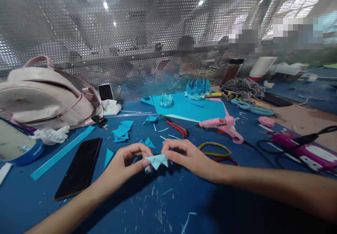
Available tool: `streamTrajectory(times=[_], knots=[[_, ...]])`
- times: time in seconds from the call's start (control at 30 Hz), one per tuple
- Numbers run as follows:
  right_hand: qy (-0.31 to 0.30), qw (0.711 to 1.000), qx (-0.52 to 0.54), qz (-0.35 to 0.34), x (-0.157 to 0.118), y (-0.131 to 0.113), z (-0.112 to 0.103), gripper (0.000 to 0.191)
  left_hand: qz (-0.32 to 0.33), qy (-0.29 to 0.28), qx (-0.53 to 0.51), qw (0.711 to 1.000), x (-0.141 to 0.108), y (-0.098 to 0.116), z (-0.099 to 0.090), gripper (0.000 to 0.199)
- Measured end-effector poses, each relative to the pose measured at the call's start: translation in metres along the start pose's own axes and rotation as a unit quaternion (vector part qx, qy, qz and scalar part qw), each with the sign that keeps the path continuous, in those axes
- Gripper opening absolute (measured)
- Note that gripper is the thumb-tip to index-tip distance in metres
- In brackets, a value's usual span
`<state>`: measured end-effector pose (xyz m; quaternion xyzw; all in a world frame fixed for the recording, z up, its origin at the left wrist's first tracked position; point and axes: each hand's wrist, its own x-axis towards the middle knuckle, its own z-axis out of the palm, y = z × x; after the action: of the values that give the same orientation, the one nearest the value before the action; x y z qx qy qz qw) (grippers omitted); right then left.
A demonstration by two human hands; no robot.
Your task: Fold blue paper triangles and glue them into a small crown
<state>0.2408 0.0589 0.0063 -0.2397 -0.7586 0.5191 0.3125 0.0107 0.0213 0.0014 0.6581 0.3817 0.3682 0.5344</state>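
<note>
A light blue folded paper strip (156,161) with pointed tips hangs between my two hands, above the dark blue table (126,206). My left hand (133,160) pinches its left end between thumb and fingers. At its right end, my right hand (181,155) grips it the same way. Small blue folded pieces (149,142) lie just behind my hands, and a pile of blue folded paper (123,131) is farther left. Two finished-looking rings of points, one small and pale (166,100), one larger and layered (197,89), stand on blue sheets (184,109).
A red cutter (177,126), pink glue gun (222,125) and yellow-handled scissors (216,149) lie behind and right. A black phone (79,169) and blue strip (61,153) are left, near a pink bag (47,97). A purple power strip (302,149) sits right.
</note>
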Motion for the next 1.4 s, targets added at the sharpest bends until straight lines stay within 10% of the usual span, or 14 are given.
streamTrajectory(times=[1.07,1.4], knots=[[0.01,0.998,-0.057,0.021,0.001,0.003,0.0,0.019,0.067,0.004,0.102,0.993,-0.003,-0.009,-0.004,0.009],[-0.022,0.997,0.015,0.068,0.002,0.001,0.002,0.03,0.221,0.078,0.262,0.936,-0.007,-0.008,0.005,0.023]])
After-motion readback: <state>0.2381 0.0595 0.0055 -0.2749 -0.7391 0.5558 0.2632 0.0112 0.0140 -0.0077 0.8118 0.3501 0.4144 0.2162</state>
